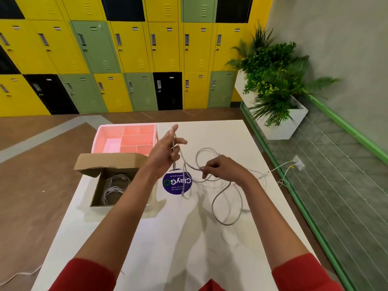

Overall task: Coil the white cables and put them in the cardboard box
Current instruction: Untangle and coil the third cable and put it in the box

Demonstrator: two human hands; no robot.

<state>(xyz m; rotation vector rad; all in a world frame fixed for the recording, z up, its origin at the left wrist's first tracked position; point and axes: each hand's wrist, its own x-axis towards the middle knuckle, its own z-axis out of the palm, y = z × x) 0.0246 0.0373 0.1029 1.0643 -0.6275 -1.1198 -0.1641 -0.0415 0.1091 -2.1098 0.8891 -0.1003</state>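
A loose white cable sprawls in loops over the right half of the white table. My left hand is raised above the table and grips one end of this cable, which runs up along my fingers. My right hand pinches the same cable a little farther along, just right of the left hand. An open cardboard box stands at the table's left edge, its lid flap folded back. Two coiled white cables lie inside it.
A pink divided tray sits behind the box. A round purple sticker is on the table between box and cable. Another white cable runs off the right edge to a wall socket. Green railing and planters stand on the right.
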